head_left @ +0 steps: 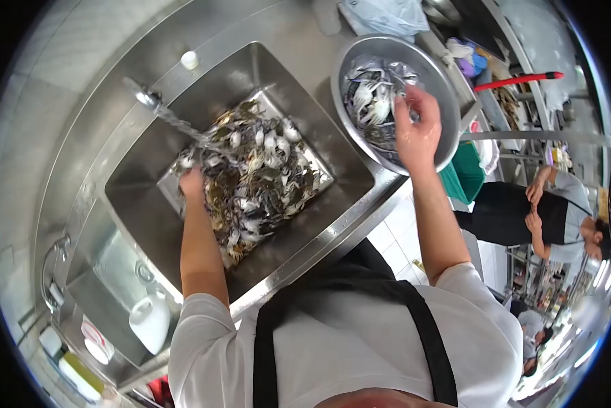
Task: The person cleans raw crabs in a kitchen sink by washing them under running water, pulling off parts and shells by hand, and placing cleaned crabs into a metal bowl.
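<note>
Mottled grey-brown crabs (251, 173), apparently, at eleven o'clock, best gripped from behind; left hand (191, 182) beside them, grip unclear; right hand (422, 129) half-curled over round steel bowl (449, 102).

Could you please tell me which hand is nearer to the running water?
Left. The left hand is at the edge of the crabs in the sink, close to the running water; the right hand is farther off, over the metal bowl.
</note>
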Demonstrator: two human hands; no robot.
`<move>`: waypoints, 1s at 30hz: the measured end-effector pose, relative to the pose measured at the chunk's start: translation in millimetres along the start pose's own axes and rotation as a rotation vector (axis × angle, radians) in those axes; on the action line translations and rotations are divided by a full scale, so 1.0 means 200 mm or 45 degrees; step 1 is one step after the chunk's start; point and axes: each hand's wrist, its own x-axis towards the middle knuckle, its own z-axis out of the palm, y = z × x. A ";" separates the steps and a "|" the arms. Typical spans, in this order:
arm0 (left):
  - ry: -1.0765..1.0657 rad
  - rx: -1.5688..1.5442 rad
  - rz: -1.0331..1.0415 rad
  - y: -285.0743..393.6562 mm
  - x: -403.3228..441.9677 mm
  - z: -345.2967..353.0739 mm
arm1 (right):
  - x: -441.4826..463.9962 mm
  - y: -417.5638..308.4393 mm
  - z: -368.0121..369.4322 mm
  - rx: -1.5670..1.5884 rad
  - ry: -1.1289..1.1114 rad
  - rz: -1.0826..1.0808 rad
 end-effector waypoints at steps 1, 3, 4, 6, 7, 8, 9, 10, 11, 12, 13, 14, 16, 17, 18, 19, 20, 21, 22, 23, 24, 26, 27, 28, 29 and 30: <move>-0.082 0.027 -0.050 0.08 -0.06 -0.01 | -0.05 -0.08 0.04 0.263 -0.023 -0.014; -0.372 -0.059 -0.128 0.30 -0.21 0.01 | -0.19 -0.28 0.20 0.602 -0.315 0.050; -0.566 -0.177 -0.164 0.37 -0.25 0.03 | -0.28 -0.33 0.31 0.871 -0.543 0.305; -0.856 -0.660 -0.256 0.50 -0.37 0.10 | -0.47 -0.29 0.71 0.991 -0.923 0.616; -0.936 -0.707 -0.248 0.59 -0.46 0.10 | -0.53 -0.27 0.89 0.855 -1.046 0.657; -1.013 -0.754 -0.232 0.66 -0.53 0.11 | -0.60 -0.28 1.05 0.974 -1.057 0.848; -1.099 -0.802 -0.195 0.69 -0.57 0.11 | -0.61 -0.32 1.14 0.980 -1.061 0.951; -1.197 -0.846 -0.161 0.71 -0.58 0.11 | -0.62 -0.36 1.19 0.972 -1.059 1.059; -1.169 -0.853 -0.159 0.70 -0.56 0.10 | -0.54 -0.42 1.12 1.158 -1.321 1.116; -1.180 -0.933 -0.139 0.69 -0.56 0.10 | -0.56 -0.40 1.22 1.183 -1.448 1.347; -1.195 -1.013 -0.125 0.66 -0.55 0.10 | -0.56 -0.42 1.26 1.340 -1.519 1.389; -1.069 -0.924 -0.156 0.67 -0.57 0.08 | -0.57 -0.44 1.28 1.496 -1.588 1.435; -0.877 -0.687 -0.029 0.69 -0.58 0.01 | -0.54 -0.47 1.30 1.566 -1.591 1.438; -0.753 -0.549 0.065 0.72 -0.59 -0.02 | -0.52 -0.49 1.32 1.589 -1.600 1.411; -0.835 -0.285 0.199 0.67 -0.46 -0.08 | -0.51 -0.51 1.33 1.614 -1.608 1.381; -0.721 -0.236 0.258 0.71 -0.50 -0.10 | -0.49 -0.55 1.32 1.600 -1.555 1.335; -0.605 -0.187 0.320 0.77 -0.53 -0.12 | -0.48 -0.57 1.34 1.596 -1.568 1.337; -0.481 -0.015 0.436 0.81 -0.52 -0.13 | -0.48 -0.60 1.37 1.353 -1.549 1.163; -0.475 -0.016 0.424 0.85 -0.53 -0.13 | -0.48 -0.62 1.41 1.113 -1.519 0.993; -0.419 0.034 0.586 0.91 -0.56 -0.12 | -0.50 -0.61 1.50 1.067 -1.610 0.884; -0.362 0.085 0.748 0.97 -0.59 -0.10 | -0.51 -0.64 1.49 1.064 -1.620 0.889; -0.461 0.048 0.722 1.08 -0.65 -0.05 | -0.50 -0.71 1.48 1.013 -1.624 0.401; -0.564 0.008 0.708 1.12 -0.67 -0.03 | -0.51 -0.74 1.53 0.875 -1.371 -0.042; -0.566 0.006 0.703 1.13 -0.65 -0.01 | -0.50 -0.75 1.54 0.873 -1.375 -0.039; -0.560 0.021 0.695 1.14 -0.64 0.01 | -0.48 -0.76 1.54 0.628 -1.441 -0.189; -0.554 0.035 0.687 1.14 -0.62 0.03 | -0.47 -0.77 1.53 0.379 -1.496 -0.338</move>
